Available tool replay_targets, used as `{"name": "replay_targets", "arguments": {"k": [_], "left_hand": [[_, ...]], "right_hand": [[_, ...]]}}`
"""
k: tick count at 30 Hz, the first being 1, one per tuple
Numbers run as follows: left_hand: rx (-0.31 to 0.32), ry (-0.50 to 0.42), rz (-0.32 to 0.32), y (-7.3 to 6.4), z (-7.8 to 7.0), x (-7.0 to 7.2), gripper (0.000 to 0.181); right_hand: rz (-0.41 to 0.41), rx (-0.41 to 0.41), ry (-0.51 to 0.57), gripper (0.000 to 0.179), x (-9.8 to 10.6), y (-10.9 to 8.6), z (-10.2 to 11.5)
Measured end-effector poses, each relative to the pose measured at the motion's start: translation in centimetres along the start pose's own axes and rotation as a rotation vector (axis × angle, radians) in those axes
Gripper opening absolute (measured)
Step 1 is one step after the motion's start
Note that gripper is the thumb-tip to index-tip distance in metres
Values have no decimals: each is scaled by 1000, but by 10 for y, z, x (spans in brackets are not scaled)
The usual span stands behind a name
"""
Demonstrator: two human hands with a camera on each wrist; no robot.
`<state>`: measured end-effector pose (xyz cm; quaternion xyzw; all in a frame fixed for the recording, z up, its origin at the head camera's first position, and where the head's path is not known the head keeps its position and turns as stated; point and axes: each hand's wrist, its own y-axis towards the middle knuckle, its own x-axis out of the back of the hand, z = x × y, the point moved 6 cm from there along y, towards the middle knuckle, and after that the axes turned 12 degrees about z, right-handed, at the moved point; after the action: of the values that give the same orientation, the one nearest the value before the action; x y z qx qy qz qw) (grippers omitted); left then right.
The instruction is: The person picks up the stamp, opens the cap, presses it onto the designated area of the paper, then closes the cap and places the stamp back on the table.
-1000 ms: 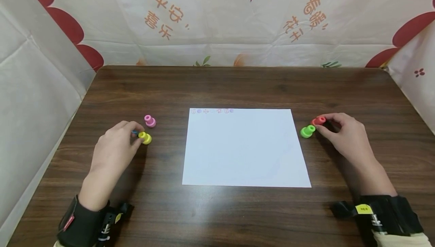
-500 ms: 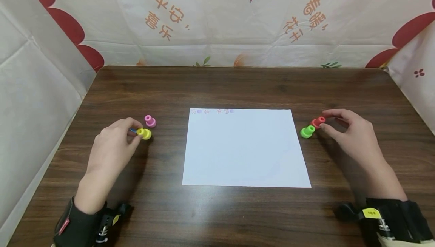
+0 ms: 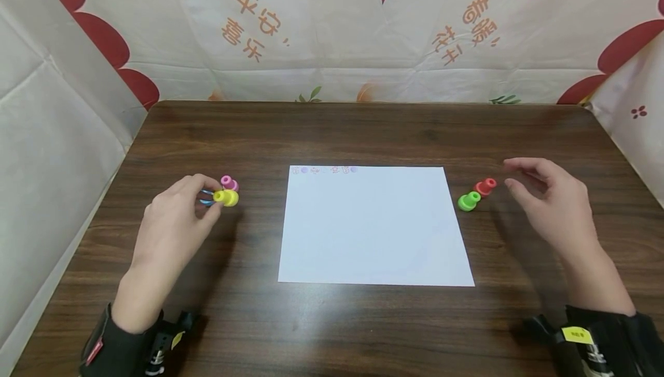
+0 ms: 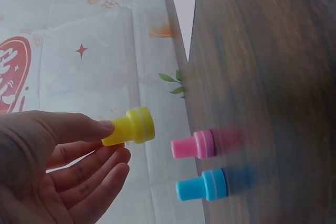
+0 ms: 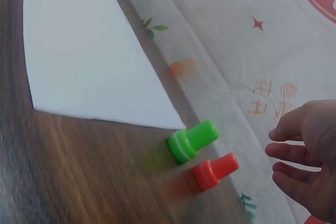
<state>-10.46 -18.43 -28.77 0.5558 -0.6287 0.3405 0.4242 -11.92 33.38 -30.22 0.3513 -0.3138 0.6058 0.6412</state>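
Because the left hand (image 3: pixel 173 221) pinches the yellow piece (image 3: pixel 226 197) by its stem (image 4: pixel 121 131), I judge its wide end (image 4: pixel 142 124) free, left of the paper (image 3: pixel 376 233); right of the paper, right hand (image 3: pixel 560 207), fingers parted, holds nothing.

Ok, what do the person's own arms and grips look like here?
Left grip and right grip are ungloved. A black band wraps each wrist, with a black attachment and yellow label; the left band also has a small red tag.
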Motion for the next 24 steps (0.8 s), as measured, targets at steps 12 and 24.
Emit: {"name": "replay_targets", "arguments": {"k": [12, 24], "left_hand": [[-87, -117, -56, 0, -21, 4, 21], [-176, -131, -23, 3, -44, -5, 24]], "right_hand": [[-29, 65, 63, 32, 1, -4, 35], [9, 188, 101, 34, -13, -8, 78]]}}
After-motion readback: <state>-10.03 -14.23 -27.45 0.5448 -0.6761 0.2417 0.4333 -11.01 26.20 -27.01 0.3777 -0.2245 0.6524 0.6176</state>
